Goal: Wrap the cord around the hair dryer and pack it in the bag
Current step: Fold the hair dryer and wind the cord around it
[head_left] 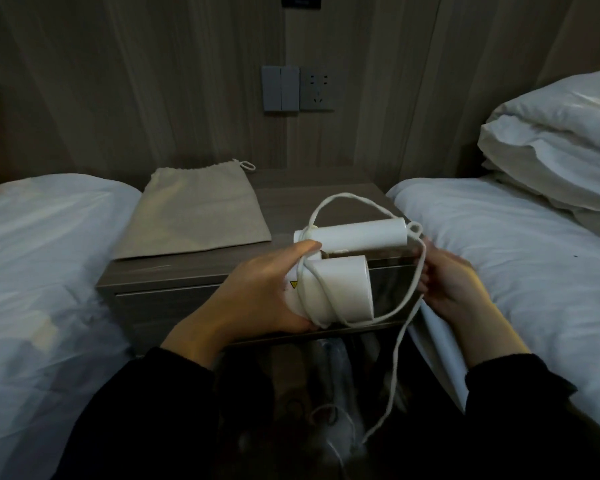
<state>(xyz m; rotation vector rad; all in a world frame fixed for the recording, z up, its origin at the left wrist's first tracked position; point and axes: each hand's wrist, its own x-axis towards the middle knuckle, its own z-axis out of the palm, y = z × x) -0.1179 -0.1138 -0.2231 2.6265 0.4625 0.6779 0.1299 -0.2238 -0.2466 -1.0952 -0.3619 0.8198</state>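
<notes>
The left hand [257, 292] is closed around the folded white hair dryer [336, 271], held in the air in front of the person, just above the near edge of the nightstand [174, 271]. The right hand [447, 282], beside the dryer, pinches the white cord [417, 289] between the fingers.

The dryer is prob. light, hard plastic w/ a smooth shell, so it can slip; a full-palm hold on the thick barrel, as now, seems best. The cord is soft and limp. A few turns lie already on the body, one loose loop stands up behind the dryer, and a long free end hangs down below the right hand toward the floor; I cannot see the plug clearly. It needs tension or the turns will slide off.

The beige drawstring bag [191, 216] lies flat on the nightstand, beyond the left hand, apart from the dryer. Its mouth is away from the person, seems drawn shut, and it looks empty.
</notes>
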